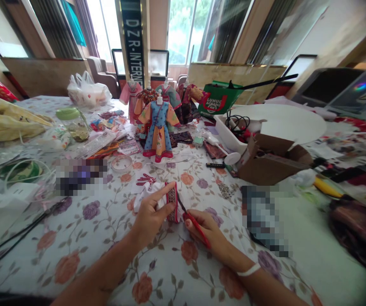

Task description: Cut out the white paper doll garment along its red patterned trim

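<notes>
My left hand (151,214) pinches a small piece of white cloth with a dark red patterned trim (171,203), holding it against the flowered tablecloth (84,238), forefinger stretched along its top edge. My right hand (206,231) grips a thin red-handled tool (198,229) whose dark tip touches the trim just right of my left fingers. A small red and white cut-out piece (145,180) lies just beyond the cloth.
Several tiny robes on stands, the nearest blue and orange (158,127), stand mid-table. A brown cardboard box (270,161) and white tray (230,136) sit to the right. A glass jar (74,123), plastic bags, tape ring (121,162) and black cable (17,238) lie left.
</notes>
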Action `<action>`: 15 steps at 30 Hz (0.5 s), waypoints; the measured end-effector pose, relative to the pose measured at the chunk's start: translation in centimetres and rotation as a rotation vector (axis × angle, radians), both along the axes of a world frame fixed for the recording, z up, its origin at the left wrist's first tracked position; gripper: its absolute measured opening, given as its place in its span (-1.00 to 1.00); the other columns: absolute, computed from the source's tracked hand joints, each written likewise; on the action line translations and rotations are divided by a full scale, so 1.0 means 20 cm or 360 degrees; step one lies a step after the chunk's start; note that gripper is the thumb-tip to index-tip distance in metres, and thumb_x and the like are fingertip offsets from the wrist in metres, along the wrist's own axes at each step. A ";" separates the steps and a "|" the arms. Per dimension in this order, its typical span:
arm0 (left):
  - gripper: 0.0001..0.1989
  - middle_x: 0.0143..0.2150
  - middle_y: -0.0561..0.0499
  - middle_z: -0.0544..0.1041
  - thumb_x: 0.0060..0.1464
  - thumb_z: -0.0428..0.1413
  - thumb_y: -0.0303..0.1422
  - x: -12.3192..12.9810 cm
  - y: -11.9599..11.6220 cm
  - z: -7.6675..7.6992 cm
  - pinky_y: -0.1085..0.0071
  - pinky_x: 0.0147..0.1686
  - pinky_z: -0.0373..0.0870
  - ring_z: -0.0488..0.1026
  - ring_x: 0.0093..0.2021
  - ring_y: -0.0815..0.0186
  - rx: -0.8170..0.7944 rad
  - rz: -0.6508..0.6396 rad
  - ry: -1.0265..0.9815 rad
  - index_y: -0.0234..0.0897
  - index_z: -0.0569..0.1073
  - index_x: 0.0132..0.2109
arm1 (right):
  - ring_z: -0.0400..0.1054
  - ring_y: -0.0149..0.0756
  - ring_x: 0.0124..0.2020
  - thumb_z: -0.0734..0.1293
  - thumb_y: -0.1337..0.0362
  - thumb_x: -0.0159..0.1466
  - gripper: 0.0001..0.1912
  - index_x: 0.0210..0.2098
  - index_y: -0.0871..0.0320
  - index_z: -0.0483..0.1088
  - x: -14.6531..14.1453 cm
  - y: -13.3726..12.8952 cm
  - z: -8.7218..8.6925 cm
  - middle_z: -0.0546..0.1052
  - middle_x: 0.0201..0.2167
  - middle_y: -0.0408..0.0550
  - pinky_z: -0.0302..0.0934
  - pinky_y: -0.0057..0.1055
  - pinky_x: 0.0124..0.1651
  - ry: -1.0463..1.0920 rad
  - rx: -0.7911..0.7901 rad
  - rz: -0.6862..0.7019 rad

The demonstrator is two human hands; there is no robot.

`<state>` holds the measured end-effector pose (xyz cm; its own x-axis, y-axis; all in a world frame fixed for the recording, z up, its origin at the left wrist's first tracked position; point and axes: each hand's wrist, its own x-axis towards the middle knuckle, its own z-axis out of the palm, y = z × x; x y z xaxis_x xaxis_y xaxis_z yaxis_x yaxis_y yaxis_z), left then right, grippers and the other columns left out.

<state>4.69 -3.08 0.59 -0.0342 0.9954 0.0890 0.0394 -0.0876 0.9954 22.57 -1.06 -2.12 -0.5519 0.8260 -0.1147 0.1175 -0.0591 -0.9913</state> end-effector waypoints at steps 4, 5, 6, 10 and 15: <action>-0.52 0.21 0.06 0.40 0.06 0.16 -0.38 0.00 0.00 -0.01 0.30 0.27 0.12 0.23 0.27 0.19 -0.0023 -0.0038 -0.0048 -0.16 0.40 0.16 | -0.16 -0.53 -0.68 0.28 -0.25 0.12 -0.42 -0.59 0.12 0.09 0.00 0.00 0.00 0.07 -0.73 -0.31 -0.31 -0.50 -0.65 0.0018 -0.0010 0.0007; -0.52 0.21 0.06 0.40 0.06 0.16 -0.38 0.00 0.00 -0.01 0.30 0.27 0.12 0.24 0.27 0.19 -0.0027 -0.0052 -0.0066 -0.16 0.40 0.16 | -0.15 -0.53 -0.68 0.28 -0.26 0.12 -0.42 -0.59 0.12 0.10 0.00 0.00 0.00 0.08 -0.73 -0.31 -0.30 -0.50 -0.66 0.0029 -0.0006 0.0013; -0.52 0.21 0.06 0.40 0.06 0.16 -0.37 0.00 0.00 -0.02 0.29 0.27 0.12 0.24 0.27 0.18 -0.0031 -0.0062 -0.0088 -0.15 0.41 0.16 | -0.15 -0.53 -0.68 0.27 -0.25 0.13 -0.42 -0.59 0.12 0.10 0.00 0.00 0.00 0.08 -0.72 -0.31 -0.30 -0.50 -0.66 0.0036 -0.0001 0.0015; -0.52 0.21 0.04 0.41 0.05 0.17 -0.37 0.01 0.00 -0.03 0.26 0.27 0.11 0.25 0.26 0.15 -0.0052 -0.0070 -0.0147 -0.15 0.42 0.15 | -0.13 -0.53 -0.68 0.27 -0.24 0.14 -0.43 -0.58 0.12 0.11 0.01 0.01 -0.01 0.10 -0.72 -0.31 -0.27 -0.51 -0.66 0.0042 0.0010 0.0001; -0.53 0.18 0.04 0.44 0.06 0.17 -0.37 0.01 0.00 -0.02 0.27 0.27 0.10 0.24 0.27 0.16 -0.0074 -0.0090 -0.0151 -0.17 0.42 0.15 | -0.09 -0.52 -0.68 0.27 -0.26 0.13 -0.43 -0.58 0.13 0.13 0.01 0.01 -0.01 0.12 -0.73 -0.30 -0.25 -0.51 -0.64 0.0030 -0.0012 -0.0012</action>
